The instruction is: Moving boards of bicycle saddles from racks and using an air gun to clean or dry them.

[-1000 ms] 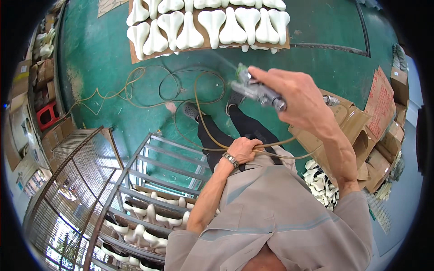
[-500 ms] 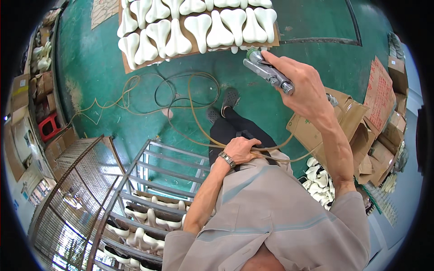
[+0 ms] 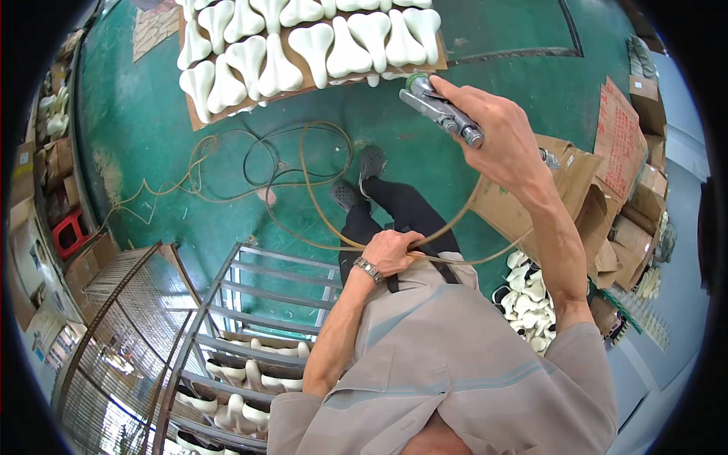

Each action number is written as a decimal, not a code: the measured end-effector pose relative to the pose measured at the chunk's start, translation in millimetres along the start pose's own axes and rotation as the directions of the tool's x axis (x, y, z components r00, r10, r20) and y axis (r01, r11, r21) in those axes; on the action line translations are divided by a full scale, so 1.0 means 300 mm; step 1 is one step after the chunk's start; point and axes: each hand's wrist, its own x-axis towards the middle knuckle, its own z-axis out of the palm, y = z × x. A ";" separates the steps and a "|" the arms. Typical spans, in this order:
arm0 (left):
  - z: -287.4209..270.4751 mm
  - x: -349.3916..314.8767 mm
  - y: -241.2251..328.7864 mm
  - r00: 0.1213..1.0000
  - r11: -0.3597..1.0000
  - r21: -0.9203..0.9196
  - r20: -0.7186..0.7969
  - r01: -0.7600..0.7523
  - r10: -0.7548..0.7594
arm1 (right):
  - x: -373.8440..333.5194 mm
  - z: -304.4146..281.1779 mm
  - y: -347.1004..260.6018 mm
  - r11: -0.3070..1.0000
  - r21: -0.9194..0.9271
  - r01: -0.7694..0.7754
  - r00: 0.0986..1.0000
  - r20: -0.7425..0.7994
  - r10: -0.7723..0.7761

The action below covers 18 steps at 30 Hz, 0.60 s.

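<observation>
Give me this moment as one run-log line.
Left hand: gripping tan hose | Right hand: holding metal spray gun | Ahead: white moulded pieces on brown board

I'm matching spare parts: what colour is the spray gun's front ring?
The front ring is green, shown best in the head view.

A green floor [image 3: 152, 98] spreads through the centre, with a red stool [image 3: 70, 233] at nine o'clock, a grey metal rack [image 3: 277, 295] and a mesh panel [image 3: 125, 326] at eight, bright light [image 3: 115, 418] showing through the mesh, cardboard boxes [image 3: 633, 239] piled at three and a pale blue wall [image 3: 686, 250] beyond them.
</observation>
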 end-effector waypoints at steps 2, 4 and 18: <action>0.007 -0.015 0.007 1.000 1.000 0.004 -0.011 0.013 -0.013 | -0.050 -0.013 0.005 1.000 -0.007 -0.017 0.998 0.056 0.017; 0.016 -0.012 0.009 1.000 1.000 -0.018 -0.010 0.016 -0.016 | -0.086 -0.027 0.032 1.000 -0.009 -0.026 0.994 0.104 0.027; 0.227 0.390 0.273 0.979 0.976 -0.165 -0.121 0.141 -0.161 | -0.109 -0.193 0.408 0.991 0.068 0.114 0.947 0.294 -0.129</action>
